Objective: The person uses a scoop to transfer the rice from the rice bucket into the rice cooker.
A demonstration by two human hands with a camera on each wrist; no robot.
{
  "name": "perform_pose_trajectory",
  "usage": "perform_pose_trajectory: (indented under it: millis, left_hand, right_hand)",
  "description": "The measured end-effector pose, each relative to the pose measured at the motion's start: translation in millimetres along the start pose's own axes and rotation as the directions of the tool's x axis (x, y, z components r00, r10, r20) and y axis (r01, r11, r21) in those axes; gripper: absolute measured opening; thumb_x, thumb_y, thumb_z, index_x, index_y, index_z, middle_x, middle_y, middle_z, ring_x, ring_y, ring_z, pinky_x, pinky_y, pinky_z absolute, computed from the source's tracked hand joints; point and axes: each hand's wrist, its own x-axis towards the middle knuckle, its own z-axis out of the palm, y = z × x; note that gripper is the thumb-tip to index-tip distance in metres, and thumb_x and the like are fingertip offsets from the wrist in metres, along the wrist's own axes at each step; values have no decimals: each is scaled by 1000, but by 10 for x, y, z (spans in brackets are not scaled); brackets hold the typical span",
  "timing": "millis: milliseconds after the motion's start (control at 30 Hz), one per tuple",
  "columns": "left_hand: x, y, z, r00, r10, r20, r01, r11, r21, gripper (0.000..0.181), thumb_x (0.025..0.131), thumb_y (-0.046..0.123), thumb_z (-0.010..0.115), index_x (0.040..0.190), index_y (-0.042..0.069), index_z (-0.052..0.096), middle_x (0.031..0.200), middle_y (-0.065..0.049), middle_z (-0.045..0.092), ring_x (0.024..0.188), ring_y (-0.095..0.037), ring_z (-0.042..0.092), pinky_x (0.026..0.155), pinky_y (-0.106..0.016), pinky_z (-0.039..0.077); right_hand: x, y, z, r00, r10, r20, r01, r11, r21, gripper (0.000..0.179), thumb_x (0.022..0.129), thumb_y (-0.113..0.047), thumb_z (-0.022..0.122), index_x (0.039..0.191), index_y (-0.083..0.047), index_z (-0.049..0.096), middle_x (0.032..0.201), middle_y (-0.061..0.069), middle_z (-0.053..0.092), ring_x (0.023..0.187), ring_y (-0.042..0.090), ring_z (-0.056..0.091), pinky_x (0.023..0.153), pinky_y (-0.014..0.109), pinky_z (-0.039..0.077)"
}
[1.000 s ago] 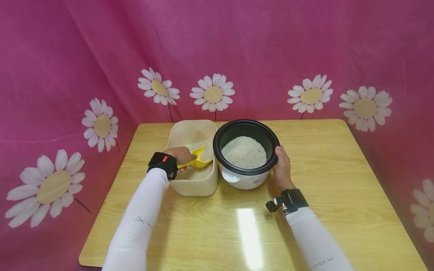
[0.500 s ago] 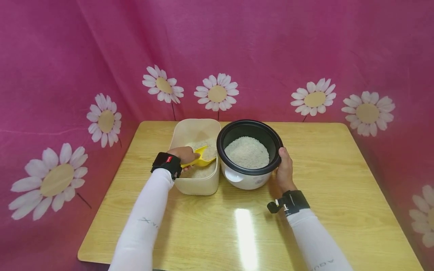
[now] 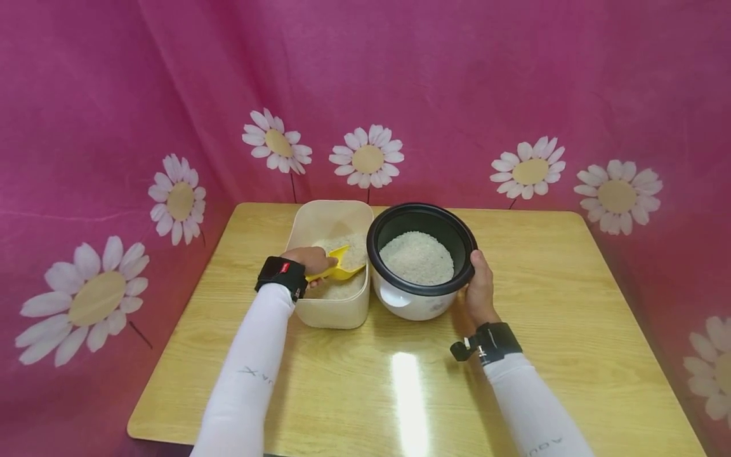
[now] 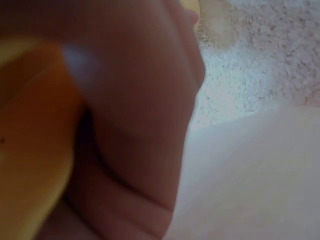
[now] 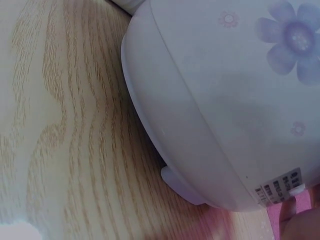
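Note:
My left hand (image 3: 311, 260) reaches into a cream rice bin (image 3: 332, 314) and grips the handle of a yellow scoop (image 3: 344, 273). White grains lie in the scoop, whose front end points right, close to the bin's right wall. Curled fingers against the yellow plastic fill much of the left wrist view, with loose rice (image 4: 260, 55) beyond. Right beside the bin stands a lidless white rice cooker (image 3: 412, 308) with a black rim, holding a mound of rice (image 3: 419, 257). My right hand (image 3: 481, 285) grips the cooker's right side, thumb up at the rim.
Everything stands on a light wooden table (image 3: 565, 304) with rounded corners. Pink cloth (image 3: 445, 76) printed with daisies closes off the back and both sides. A bright reflection lies on the tabletop in front of the cooker.
The head view has shifted slightly, so bin and cooker appear a little farther right. Both hands keep their holds, and the scoop stays low in the bin.

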Motion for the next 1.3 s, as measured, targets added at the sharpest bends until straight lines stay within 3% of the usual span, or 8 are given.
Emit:
perform_pose_trajectory:
  millis: [233, 467, 600, 733, 967, 1300]
  left_hand:
    - [2, -15, 3, 1000, -1, 19, 2, 998, -59, 48, 109, 45, 42, 126, 2, 54, 65, 2, 55, 50, -9, 51, 53, -23, 46]
    - [49, -27, -9, 1000, 28, 12, -28, 1000, -3, 48, 109, 44, 41, 110, 1, 61, 63, 3, 55, 49, -8, 51, 53, -22, 47]
    - [80, -39, -9, 1000, 29, 10, -29, 1000, 3, 46, 109, 44, 41, 108, 3, 60, 64, 2, 56, 50, -8, 52, 54, -22, 48]
    - [84, -44, -6, 1000, 29, 12, -29, 1000, -1, 47, 109, 45, 41, 114, 2, 59, 65, 2, 57, 50, -8, 52, 54, -22, 48]
    - [12, -23, -4, 999, -15, 32, 17, 997, -80, 50, 109, 46, 41, 133, 3, 50, 70, 0, 56, 51, -8, 51, 54, -23, 46]
    - [-1, -12, -6, 999, -8, 39, 12, 995, -104, 52, 110, 45, 41, 140, 2, 43, 75, -2, 58, 50, -8, 50, 52, -22, 46]
  right_hand:
    - [10, 11, -6, 1000, -19, 13, 19, 1000, -5, 58, 108, -48, 28, 146, -16, 58, 147, 0, 59, 137, 6, 49, 119, 24, 29]
    - [19, 17, -5, 999, -34, 16, 34, 999, 3, 58, 107, -50, 29, 144, -17, 60, 146, 1, 59, 135, 9, 50, 120, 26, 28]
    - [24, 14, -3, 999, -32, 14, 32, 999, 13, 58, 107, -52, 30, 144, -18, 60, 145, 0, 60, 136, 8, 50, 121, 27, 27]
    - [14, 21, -2, 999, -33, 3, 33, 999, 22, 58, 107, -51, 31, 143, -16, 61, 143, 1, 61, 134, 9, 51, 120, 27, 28]
    - [5, 27, 0, 1000, -27, 1, 27, 1000, 0, 60, 107, -52, 29, 142, -16, 62, 142, 1, 61, 133, 8, 50, 120, 28, 26]
    - [4, 21, 1, 1000, -26, -4, 26, 1000, -3, 59, 107, -50, 29, 142, -16, 62, 142, -2, 62, 134, 8, 50, 120, 27, 26]
